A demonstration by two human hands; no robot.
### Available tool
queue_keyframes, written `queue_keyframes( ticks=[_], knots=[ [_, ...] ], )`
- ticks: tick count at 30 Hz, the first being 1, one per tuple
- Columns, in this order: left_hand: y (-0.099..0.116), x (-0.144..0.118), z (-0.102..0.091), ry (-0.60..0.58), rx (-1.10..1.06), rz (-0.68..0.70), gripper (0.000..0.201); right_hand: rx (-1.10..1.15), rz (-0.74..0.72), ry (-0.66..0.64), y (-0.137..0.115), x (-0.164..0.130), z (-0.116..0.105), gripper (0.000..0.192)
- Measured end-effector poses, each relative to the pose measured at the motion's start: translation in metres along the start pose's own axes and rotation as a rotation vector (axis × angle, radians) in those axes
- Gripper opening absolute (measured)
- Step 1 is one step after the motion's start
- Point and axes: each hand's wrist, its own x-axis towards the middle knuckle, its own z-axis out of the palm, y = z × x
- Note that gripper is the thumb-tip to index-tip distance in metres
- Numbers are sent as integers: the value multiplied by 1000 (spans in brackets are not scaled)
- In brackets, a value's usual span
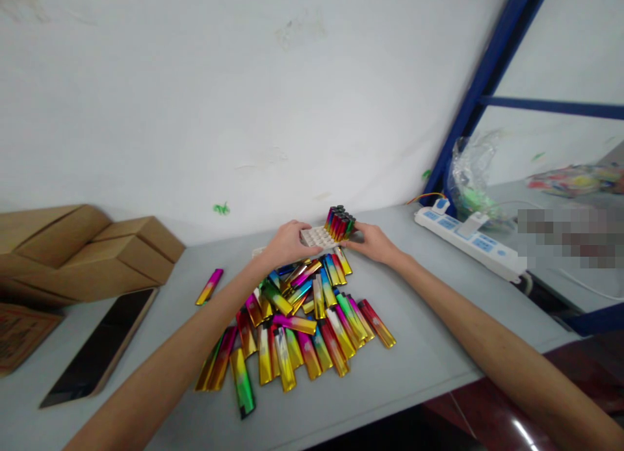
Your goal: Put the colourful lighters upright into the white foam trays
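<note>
Head view: both hands grip a white tray [316, 235] at the far side of the surface [429, 353]. The left hand [287, 243] curls over the tray's left edge; the right hand [373, 242] clasps its right end, beside a small cluster of lighters [340, 222] standing upright in it. Most tray cells show bare. A large pile [302, 324] of loose lighters lies near, just before the tray, and one stray lighter [209, 286] lies off to the left.
</note>
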Motion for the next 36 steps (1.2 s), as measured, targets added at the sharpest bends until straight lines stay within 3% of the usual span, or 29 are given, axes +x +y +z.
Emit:
queue_keyframes(
  ticks=[9,15,18,24,29,36],
  knots=[
    [10,-17,4,73,122,29,66,197,-18,-30,-9,1,0,52],
    [30,-30,9,77,133,-25,68,376,80,-7,-6,9,9,86],
    [44,-32,12,78,148,-55,61,441,123,-13,1,18,16,92],
    [69,-28,15,86,198,-83,53,457,159,20,8,39,20,81],
    [82,-23,18,128,255,-70,54,586,231,58,-1,54,22,69],
    [94,-10,26,96,204,-45,65,771,332,23,-12,75,24,43]
  ],
)
